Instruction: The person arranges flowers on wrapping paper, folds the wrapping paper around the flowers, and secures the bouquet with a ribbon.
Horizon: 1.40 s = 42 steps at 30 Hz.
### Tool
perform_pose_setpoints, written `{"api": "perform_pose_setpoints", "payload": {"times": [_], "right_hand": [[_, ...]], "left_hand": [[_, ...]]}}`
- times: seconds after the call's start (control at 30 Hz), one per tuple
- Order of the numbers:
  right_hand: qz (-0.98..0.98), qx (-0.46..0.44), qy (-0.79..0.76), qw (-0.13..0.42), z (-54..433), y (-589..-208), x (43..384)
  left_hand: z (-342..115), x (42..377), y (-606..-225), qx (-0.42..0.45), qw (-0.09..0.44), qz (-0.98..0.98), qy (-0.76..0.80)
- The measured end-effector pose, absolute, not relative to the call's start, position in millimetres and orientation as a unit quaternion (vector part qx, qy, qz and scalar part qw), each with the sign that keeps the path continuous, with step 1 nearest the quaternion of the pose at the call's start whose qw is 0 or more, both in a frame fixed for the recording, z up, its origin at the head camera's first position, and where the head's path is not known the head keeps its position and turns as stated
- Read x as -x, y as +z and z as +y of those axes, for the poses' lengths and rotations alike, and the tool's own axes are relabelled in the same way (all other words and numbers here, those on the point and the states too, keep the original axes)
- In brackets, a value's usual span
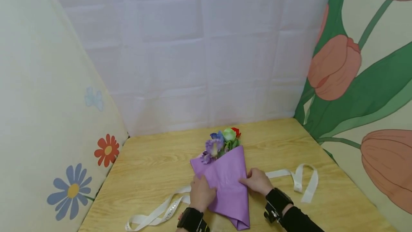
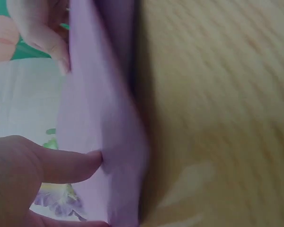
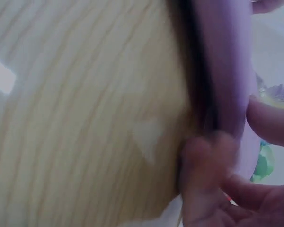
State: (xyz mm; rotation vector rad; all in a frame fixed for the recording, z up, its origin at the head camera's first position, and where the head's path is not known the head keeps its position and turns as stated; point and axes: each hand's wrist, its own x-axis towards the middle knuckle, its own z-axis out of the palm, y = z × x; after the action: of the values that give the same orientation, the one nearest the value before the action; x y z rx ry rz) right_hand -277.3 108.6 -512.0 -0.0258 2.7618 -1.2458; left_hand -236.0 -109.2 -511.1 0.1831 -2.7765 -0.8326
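Observation:
A flower bouquet in purple wrapping paper [image 1: 226, 185] lies on the wooden table, its narrow folded end toward me. Purple, blue, green and red flowers [image 1: 215, 146] stick out at its far end. My left hand [image 1: 201, 193] holds the paper's left side, thumb on top, as the left wrist view also shows. On the opposite edge, my right hand [image 1: 256, 181] pinches the paper between thumb and fingers; in the right wrist view the fingers [image 3: 206, 165] curl at the paper's underside. White ribbon [image 1: 154, 216] with printed letters lies left of the bouquet, and more ribbon [image 1: 305, 182] lies to the right.
The wooden table [image 1: 154, 164] runs back to a creased white cloth [image 1: 199, 53]. Painted panels stand at both sides, with daisies [image 1: 73, 191] on the left and large tulips [image 1: 336, 67] on the right. A dark band with a device [image 1: 278, 203] sits on each wrist.

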Motion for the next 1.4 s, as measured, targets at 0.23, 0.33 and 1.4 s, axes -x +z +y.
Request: {"api": "perform_pose_setpoints", "payload": {"times": [0.23, 0.33, 1.4], "right_hand": [[0.714, -0.023, -0.68, 0.167, 90, -512, 273], [0.647, -0.034, -0.735, 0.198, 84, -516, 273], [0.604, 0.052, -0.768, 0.209, 70, -511, 276]], "left_hand": [[-109, 239, -504, -0.07, 0.123, -0.93, -0.34], [-110, 239, -504, -0.068, 0.121, -0.927, -0.348], [-77, 264, -504, -0.079, -0.046, -0.581, -0.808]]}}
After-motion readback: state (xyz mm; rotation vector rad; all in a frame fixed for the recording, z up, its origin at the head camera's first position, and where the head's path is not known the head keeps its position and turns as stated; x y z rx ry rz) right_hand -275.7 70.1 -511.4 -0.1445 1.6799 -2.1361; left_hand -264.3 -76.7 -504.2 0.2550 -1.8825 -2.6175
